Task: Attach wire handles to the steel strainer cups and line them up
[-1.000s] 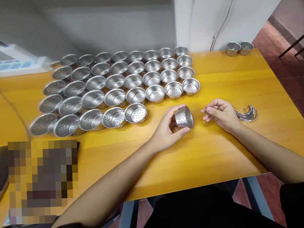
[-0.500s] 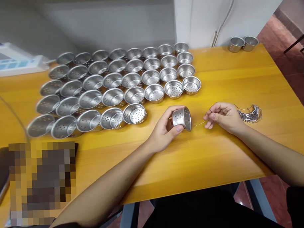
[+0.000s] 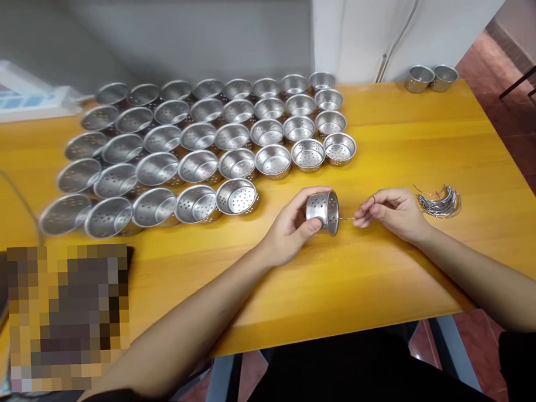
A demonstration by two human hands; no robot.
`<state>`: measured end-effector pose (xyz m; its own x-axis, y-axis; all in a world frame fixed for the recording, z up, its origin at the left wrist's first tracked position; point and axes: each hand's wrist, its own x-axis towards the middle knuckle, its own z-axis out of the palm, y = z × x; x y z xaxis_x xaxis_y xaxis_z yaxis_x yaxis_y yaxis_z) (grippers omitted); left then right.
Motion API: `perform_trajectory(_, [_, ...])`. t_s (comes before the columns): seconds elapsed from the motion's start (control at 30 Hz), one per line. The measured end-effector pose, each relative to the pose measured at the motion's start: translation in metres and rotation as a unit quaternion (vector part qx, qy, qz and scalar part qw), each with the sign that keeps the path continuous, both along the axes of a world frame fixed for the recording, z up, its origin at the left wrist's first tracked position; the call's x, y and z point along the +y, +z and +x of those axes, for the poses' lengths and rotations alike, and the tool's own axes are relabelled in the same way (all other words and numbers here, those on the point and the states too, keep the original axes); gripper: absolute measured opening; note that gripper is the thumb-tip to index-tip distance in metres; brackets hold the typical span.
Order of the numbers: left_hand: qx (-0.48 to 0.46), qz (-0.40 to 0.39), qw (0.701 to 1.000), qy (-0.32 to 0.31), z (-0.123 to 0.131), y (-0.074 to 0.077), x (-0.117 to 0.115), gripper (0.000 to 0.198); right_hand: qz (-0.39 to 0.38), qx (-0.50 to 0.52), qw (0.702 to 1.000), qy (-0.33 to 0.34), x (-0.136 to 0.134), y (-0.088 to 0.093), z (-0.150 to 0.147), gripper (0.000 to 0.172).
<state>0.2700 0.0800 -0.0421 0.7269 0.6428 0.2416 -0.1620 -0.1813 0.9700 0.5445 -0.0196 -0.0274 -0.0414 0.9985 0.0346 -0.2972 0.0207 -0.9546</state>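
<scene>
My left hand (image 3: 290,226) is wrapped round a perforated metal cup (image 3: 320,208), which lies tipped on its side with its mouth facing right. Between the fingertips of my right hand (image 3: 391,211) is a thin metal wire (image 3: 346,219). The wire's left end reaches the rim of the cup; whether it passes inside is too fine to tell. Just right of my right hand lies a bundle of curved wires (image 3: 441,202) on the table.
Rows of perforated metal cups (image 3: 236,197) stand mouth up across the left and middle of the wooden table (image 3: 341,292). Two more cups (image 3: 419,78) are at the back right corner. A white power strip (image 3: 31,104) sits at the far left, above a blurred-out dark object (image 3: 78,307).
My right hand has moved slightly left and brought the wire's end up to the cup's rim. The cup stays in my left hand, and the whole view has shifted a little.
</scene>
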Motion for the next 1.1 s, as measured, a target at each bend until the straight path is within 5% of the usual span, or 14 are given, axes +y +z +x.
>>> perform_trajectory(0.4, [-0.024,-0.022,0.999,-0.03,0.0021,0.0009,-0.0001,0.079,0.082,-0.023,0.994,0.066,-0.002,0.0023,-0.0011,0.007])
perform_trajectory(1.1, [-0.023,-0.004,0.998,-0.052,0.0008,-0.0016,0.0016,0.082,0.092,-0.1,0.987,0.089,-0.0004,0.0048,-0.0033,0.01])
